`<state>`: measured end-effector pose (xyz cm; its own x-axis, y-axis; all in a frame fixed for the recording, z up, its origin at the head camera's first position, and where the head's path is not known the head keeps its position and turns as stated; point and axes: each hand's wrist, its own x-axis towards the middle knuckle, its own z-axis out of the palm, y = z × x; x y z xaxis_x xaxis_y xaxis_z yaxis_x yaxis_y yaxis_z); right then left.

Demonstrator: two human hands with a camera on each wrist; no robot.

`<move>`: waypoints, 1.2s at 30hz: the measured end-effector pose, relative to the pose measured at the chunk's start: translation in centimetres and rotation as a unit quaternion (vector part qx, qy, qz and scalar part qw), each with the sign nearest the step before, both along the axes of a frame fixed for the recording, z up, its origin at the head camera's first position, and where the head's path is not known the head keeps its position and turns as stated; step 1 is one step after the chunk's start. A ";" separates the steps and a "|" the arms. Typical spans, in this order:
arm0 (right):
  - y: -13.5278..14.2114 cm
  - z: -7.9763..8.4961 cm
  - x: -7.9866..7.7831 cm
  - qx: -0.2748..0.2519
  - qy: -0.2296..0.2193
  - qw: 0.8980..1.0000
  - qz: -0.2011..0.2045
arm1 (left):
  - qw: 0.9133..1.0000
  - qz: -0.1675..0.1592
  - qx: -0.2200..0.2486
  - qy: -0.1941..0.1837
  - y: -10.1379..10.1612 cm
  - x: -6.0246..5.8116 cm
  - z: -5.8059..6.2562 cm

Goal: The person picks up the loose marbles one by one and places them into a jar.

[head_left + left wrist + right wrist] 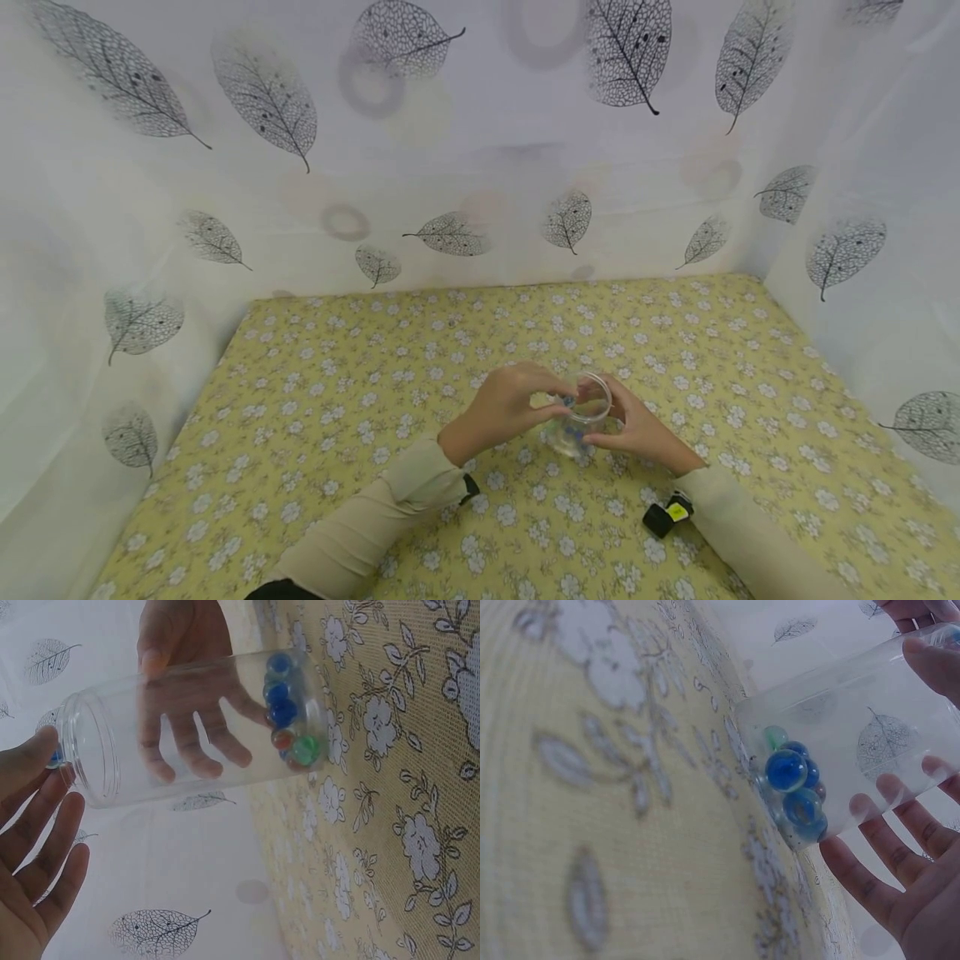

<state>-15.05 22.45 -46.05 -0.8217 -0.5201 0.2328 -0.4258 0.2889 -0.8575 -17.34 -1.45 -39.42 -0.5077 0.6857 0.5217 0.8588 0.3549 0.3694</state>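
Observation:
A clear plastic jar [97, 750] without a lid stands with its base right at the tablecloth. My right hand [637, 429] holds the jar around its side, with the thumb on the near side and the fingers spread behind it. Several glass marbles [786, 771], mostly blue with a green and a reddish one, lie at the jar's bottom. At the open rim, my left hand [517, 404] pinches a blue marble [54, 756] between thumb and index finger. The other left fingers hang loosely beside the rim in the left wrist view.
A yellow tablecloth [337, 400] with white flowers covers the table. White curtains [480, 167] printed with grey leaves close off the back and both sides. A black wrist device [660, 518] with a yellow label sits by the right sleeve.

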 end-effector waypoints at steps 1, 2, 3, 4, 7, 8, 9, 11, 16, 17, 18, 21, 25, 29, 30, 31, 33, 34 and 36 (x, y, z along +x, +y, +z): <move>0.0 0.0 0.0 0.000 0.000 1.000 0.000 | 1.000 0.000 -0.001 0.000 0.0 0.0 0.0; 0.0 0.0 0.0 0.000 0.000 1.000 0.000 | 1.000 0.001 -0.002 -0.001 0.0 0.1 0.1; 0.0 0.0 0.0 0.001 -0.001 1.000 0.000 | 1.000 0.002 -0.003 -0.001 0.0 0.1 0.1; 0.0 0.0 0.0 0.001 -0.001 1.000 0.000 | 1.000 0.002 -0.003 -0.002 0.0 0.1 0.1; 0.1 -0.1 0.0 0.002 -0.004 1.000 -0.002 | 1.000 0.003 -0.004 -0.004 0.0 0.0 0.2; 0.1 -0.1 0.0 0.002 -0.005 1.000 -0.002 | 1.000 0.003 -0.003 -0.005 0.0 0.0 0.1; 0.1 -0.1 -0.1 0.002 -0.005 1.000 -0.003 | 1.000 0.002 -0.002 -0.005 0.0 0.0 0.1; 0.1 -0.1 -0.1 0.003 -0.006 1.000 -0.005 | 1.000 0.000 -0.002 -0.006 0.0 0.0 0.2; 0.1 -0.2 -0.1 0.004 -0.007 1.000 -0.007 | 1.000 0.001 -0.008 0.000 -0.1 -0.1 0.2; 0.1 -0.2 -0.1 0.003 -0.007 1.000 -0.007 | 1.000 0.000 -0.007 0.000 -0.1 -0.1 0.2; 0.1 -0.2 -0.1 0.002 -0.006 1.000 -0.007 | 1.000 0.000 -0.006 0.003 -0.2 -0.1 0.2; 0.0 -0.2 -0.1 0.002 -0.003 1.000 -0.007 | 1.000 0.000 0.003 0.009 -0.4 -0.2 0.4; 0.0 -0.2 -0.1 0.007 0.004 1.000 -0.009 | 1.000 0.010 0.007 0.012 -0.9 -0.4 0.7; -0.1 -0.1 0.0 0.006 0.002 1.000 -0.010 | 1.000 0.026 0.007 0.011 -1.5 -0.8 0.9; -0.1 0.0 0.0 0.005 0.000 1.000 -0.010 | 0.999 0.029 0.007 0.012 -1.7 -0.9 0.9; -0.1 0.0 0.0 0.004 -0.003 1.000 -0.010 | 0.999 0.034 0.006 0.013 -1.9 -1.0 0.9; -0.2 0.0 0.0 0.002 -0.006 1.000 -0.010 | 0.999 0.040 0.006 0.015 -2.2 -1.2 0.9; -0.2 0.0 0.0 0.001 -0.007 1.000 -0.010 | 0.999 0.042 0.005 0.014 -2.4 -1.3 0.9; -0.1 0.0 0.0 0.000 -0.006 1.000 -0.011 | 0.999 0.047 0.001 0.013 -2.7 -1.6 0.8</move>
<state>-15.05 22.31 -46.06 -0.8351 -0.5027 0.2233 -0.4100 0.2983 -0.8619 -18.93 -4.15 -38.67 -0.5560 0.6342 0.5373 0.8311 0.4341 0.3477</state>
